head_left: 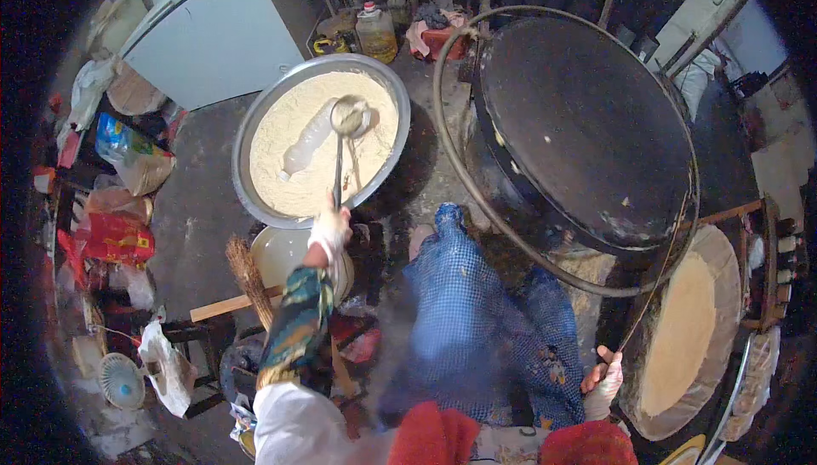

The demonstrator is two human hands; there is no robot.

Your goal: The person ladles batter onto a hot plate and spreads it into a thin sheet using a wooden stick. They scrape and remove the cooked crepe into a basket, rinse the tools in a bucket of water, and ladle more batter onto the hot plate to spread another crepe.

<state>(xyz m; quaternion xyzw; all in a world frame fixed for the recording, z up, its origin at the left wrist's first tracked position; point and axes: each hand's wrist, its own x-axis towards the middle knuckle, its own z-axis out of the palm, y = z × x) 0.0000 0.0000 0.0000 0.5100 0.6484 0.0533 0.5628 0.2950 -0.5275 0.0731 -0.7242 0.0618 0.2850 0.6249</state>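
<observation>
My left hand (330, 231), partly wrapped in white, is closed round the handle of a metal ladle (350, 116). The ladle's bowl is above a wide metal basin (242, 159) of pale yellow flour or batter (289, 108). A clear plastic bottle (308, 143) lies in the basin, beside the ladle. On the right, my right hand (602, 376) grips the near end of a thin stick (648, 303). The stick reaches up to the near right edge of a large round dark griddle (579, 125), which has a metal hoop (444, 116) around it.
A pale bowl (285, 256) and a straw brush (245, 273) are below the basin. To the right of the griddle sits a plastic-lined round of pale yellow food (681, 337). A jug of yellow liquid (375, 35) stands behind. Bags (115, 235) crowd the left; blue checked cloth (459, 312) covers my legs.
</observation>
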